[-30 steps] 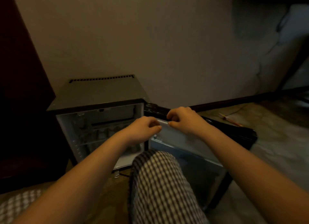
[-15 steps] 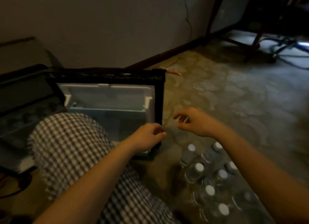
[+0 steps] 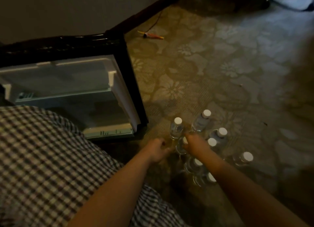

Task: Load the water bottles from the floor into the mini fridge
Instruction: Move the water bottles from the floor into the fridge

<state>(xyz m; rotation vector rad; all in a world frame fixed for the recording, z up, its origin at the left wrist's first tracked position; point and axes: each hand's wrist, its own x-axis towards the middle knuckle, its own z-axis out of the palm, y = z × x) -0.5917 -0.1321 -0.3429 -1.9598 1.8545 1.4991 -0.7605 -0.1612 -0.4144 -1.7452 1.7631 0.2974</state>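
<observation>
While the person crouched over the patterned carpet (image 3: 229,70), the right hand (image 3: 195,144) was down among the water bottles (image 3: 219,135), which stood upright in a loose cluster with their white caps showing. Its fingers were curled round the neck of the held bottle (image 3: 180,148), whose cap peeked out just under the fingertips; the dim, soft picture hid how firm the grip was. Two more bottles stood just beyond that hand, one straight ahead of its fingertips and one ahead and slightly to its outer side. Two others stood close against its outer side, near the knuckles. Another pair sat back along the right forearm, partly hidden beneath it, and a single bottle stood well apart on the outer side of the wrist.

The left hand (image 3: 156,150) hung just beside the right one, on its inner side, with fingers curled inward and nothing in them. Its fingertips were near the held bottle, though whether they touched it could not be told.

Beyond the left hand and off to its outer side, the mini fridge door (image 3: 71,84) stood swung open, its pale inner liner and lower shelf facing the camera inside a black frame. A checked trouser leg (image 3: 42,159) filled the space on the outer side of the left forearm. Far ahead of both hands, a small orange and yellow object (image 3: 153,36) lay on the carpet near the dark skirting board (image 3: 144,11).
</observation>
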